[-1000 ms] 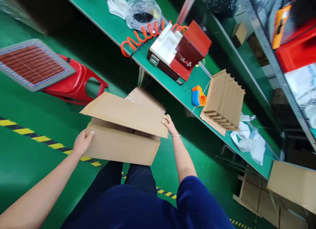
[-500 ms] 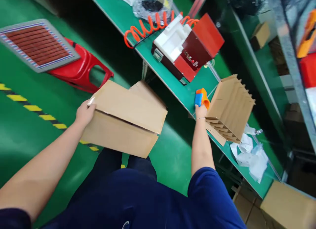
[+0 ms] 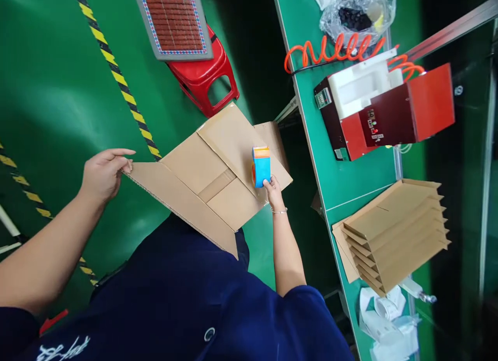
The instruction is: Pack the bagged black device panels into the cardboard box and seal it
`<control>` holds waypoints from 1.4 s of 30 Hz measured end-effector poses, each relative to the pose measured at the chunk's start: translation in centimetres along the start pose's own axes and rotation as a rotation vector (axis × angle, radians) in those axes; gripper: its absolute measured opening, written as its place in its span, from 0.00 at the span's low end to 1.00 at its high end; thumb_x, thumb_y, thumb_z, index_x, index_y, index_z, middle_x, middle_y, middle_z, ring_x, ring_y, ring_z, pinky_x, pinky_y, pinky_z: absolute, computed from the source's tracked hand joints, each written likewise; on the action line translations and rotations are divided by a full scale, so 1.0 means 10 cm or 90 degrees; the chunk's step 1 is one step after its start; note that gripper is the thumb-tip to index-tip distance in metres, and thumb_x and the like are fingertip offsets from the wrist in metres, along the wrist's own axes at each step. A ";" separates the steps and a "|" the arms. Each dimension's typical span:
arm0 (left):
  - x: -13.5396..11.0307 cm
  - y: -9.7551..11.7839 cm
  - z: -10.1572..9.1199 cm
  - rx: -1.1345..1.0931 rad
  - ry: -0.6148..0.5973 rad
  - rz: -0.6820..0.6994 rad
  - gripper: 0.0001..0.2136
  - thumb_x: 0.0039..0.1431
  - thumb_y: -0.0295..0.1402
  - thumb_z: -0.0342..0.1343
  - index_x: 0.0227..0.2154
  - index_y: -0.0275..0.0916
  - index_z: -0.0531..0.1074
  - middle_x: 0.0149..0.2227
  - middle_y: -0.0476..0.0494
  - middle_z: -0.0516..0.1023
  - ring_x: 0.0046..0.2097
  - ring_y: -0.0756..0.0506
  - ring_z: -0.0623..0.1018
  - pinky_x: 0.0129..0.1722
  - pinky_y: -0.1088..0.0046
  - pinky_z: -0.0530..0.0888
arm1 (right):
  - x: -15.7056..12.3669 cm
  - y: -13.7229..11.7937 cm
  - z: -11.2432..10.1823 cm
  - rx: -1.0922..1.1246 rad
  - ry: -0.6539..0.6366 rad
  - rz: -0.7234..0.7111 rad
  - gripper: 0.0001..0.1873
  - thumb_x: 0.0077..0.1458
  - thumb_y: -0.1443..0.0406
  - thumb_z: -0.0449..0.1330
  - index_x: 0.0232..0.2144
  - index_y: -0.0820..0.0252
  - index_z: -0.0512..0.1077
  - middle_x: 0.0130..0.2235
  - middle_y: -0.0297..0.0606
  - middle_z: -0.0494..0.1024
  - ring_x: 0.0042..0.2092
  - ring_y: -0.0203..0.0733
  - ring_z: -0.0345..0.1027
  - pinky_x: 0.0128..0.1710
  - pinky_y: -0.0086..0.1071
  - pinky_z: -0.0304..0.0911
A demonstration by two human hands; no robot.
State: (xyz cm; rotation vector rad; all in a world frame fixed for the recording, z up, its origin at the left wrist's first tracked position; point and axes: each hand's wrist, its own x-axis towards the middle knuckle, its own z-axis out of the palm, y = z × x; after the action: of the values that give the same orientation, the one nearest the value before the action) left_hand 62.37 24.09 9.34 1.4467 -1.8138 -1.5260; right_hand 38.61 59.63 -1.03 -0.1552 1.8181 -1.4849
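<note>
A brown cardboard box stands in front of my body with its near flap swung outward, so its inner bottom shows. My left hand pinches the outer corner of that flap between thumb and fingers. In my right hand is a blue and orange tape dispenser, held over the box's far right flap. I cannot tell whether the dispenser touches the cardboard.
Right of me runs a green workbench with a red and white machine, an orange coiled hose and cardboard dividers. A red stool with a cushion stands beyond the box.
My right hand has brought the tape dispenser from the bench over the box. My left hand has pulled a flap outward, and the box now shows its inside. The view has turned.
</note>
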 end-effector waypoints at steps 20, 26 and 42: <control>0.95 -0.57 1.94 0.479 -0.277 0.038 0.37 0.64 0.39 0.42 0.70 0.24 0.39 0.73 0.29 0.35 0.73 0.35 0.40 0.70 0.49 0.40 | -0.02 -0.64 0.42 -0.333 -0.048 -0.082 0.55 0.48 0.54 0.68 0.70 0.60 0.45 0.68 0.52 0.56 0.67 0.57 0.53 0.66 0.51 0.52; 0.94 -0.38 1.52 0.282 -0.354 0.056 0.32 0.61 0.38 0.46 0.68 0.31 0.53 0.72 0.34 0.48 0.72 0.37 0.46 0.71 0.57 0.46 | 0.06 -0.38 0.93 -0.530 -0.208 -0.080 0.48 0.50 0.66 0.65 0.69 0.60 0.49 0.53 0.51 0.71 0.51 0.53 0.68 0.53 0.46 0.67; 1.48 -0.35 1.36 0.100 -0.409 -0.215 0.13 0.61 0.42 0.60 0.37 0.35 0.77 0.36 0.41 0.80 0.37 0.44 0.79 0.39 0.63 0.77 | 0.13 -0.62 1.04 -0.754 -0.216 -0.024 0.38 0.56 0.60 0.61 0.67 0.53 0.58 0.45 0.46 0.70 0.40 0.48 0.69 0.43 0.43 0.71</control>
State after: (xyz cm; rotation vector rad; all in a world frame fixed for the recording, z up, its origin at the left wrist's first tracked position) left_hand 47.20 18.78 -3.21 1.5023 -2.1506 -2.2658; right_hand 41.93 48.86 3.54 -0.9403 2.1520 -0.1946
